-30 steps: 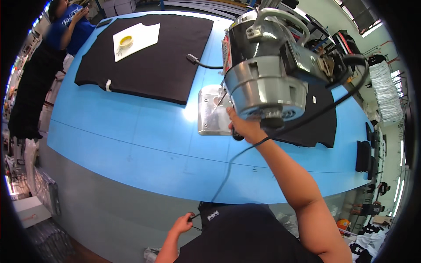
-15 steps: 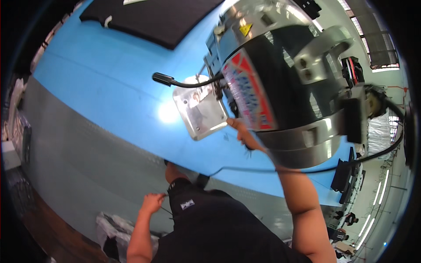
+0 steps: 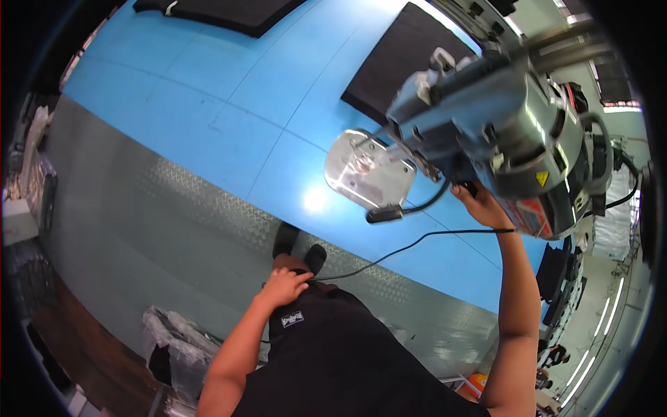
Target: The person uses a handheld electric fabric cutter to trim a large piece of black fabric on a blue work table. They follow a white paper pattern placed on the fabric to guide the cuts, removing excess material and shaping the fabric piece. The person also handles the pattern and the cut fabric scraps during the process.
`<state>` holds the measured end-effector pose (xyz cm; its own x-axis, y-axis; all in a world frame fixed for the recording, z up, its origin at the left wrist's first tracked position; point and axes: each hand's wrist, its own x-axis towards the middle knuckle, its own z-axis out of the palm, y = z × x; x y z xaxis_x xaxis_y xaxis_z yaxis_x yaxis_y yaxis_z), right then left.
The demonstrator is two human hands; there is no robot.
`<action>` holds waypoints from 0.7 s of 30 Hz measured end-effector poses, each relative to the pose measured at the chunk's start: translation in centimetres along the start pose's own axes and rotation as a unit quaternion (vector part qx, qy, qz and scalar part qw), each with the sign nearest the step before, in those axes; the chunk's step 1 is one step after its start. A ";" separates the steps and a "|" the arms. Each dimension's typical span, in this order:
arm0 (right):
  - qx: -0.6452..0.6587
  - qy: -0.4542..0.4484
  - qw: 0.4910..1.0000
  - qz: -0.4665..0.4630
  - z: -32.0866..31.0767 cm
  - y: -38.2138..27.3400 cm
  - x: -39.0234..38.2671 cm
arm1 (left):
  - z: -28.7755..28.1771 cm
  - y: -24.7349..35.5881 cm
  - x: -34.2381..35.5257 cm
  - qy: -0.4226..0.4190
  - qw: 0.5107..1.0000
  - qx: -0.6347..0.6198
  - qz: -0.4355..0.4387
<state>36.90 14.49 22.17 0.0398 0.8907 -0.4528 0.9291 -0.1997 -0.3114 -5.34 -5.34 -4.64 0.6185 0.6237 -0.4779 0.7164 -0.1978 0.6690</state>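
A silver and black upright cloth-cutting machine leans to the right above the blue table. Its shiny metal base plate lies at the table surface, with a black-tipped curved lever beside it. My right hand is closed around a dark part low on the machine, its grip partly hidden by the motor housing. Across my front runs a black power cable from the machine toward my left side. At my thigh my left hand is closed on that cable, fingertips bent over it.
Black fabric stacks lie on the blue table, one stack just behind the machine and another stack at the far left. Plastic-wrapped bundles sit on the floor at lower left.
The machine has turned and shifted right with my right hand, showing its other side. My left hand has come up and right, against my thigh. More of the table and the second fabric stack show.
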 end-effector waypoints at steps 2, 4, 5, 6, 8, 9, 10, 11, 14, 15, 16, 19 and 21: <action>-0.045 0.024 0.999 -0.002 0.1 2.5 -2.6 | 0.9 0.7 1.8 -0.050 0.998 -0.008 0.025; -0.138 0.092 0.982 -0.087 0.9 9.7 -4.2 | 0.7 1.9 3.7 -0.124 0.992 0.006 0.034; -0.189 0.117 0.969 -0.110 1.2 13.6 -5.1 | 0.7 2.5 4.5 -0.157 0.987 0.010 0.035; -0.238 0.139 0.952 -0.131 1.7 18.4 -6.0 | 1.1 2.9 5.4 -0.177 0.983 0.011 0.048; -0.283 0.161 0.933 -0.151 3.5 26.9 -8.0 | 1.5 4.1 6.6 -0.191 0.979 0.029 0.062; -0.285 0.162 0.933 -0.148 4.3 30.8 -9.4 | 1.7 4.8 7.3 -0.198 0.977 0.038 0.073; -0.288 0.165 0.932 -0.144 5.1 33.8 -10.2 | 1.5 4.8 8.8 -0.226 0.970 0.053 0.069; -0.284 0.165 0.932 -0.153 5.2 33.1 -10.0 | 2.2 5.0 9.2 -0.225 0.972 0.046 0.058; -0.318 0.224 0.907 -0.158 3.2 30.7 -12.5 | 4.2 6.3 10.3 -0.217 0.975 0.030 0.038; -0.312 0.219 0.914 -0.143 3.1 31.1 -13.4 | 4.8 7.2 10.8 -0.215 0.976 0.027 0.036; -0.302 0.213 0.920 -0.132 3.6 31.3 -13.3 | 5.4 8.4 11.5 -0.209 0.977 0.021 0.031; -0.293 0.229 0.925 -0.079 7.2 29.3 -13.0 | 0.4 3.6 15.0 -0.251 0.968 -0.001 0.020; -0.283 0.227 0.931 -0.047 8.3 29.3 -14.2 | -2.2 5.8 16.4 -0.243 0.968 -0.045 0.034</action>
<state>60.51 -7.37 12.57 -0.0195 0.9998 -0.0057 0.9763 0.0202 0.2157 8.27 5.38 -7.32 0.7581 0.1768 -0.6277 0.6509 -0.1463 0.7449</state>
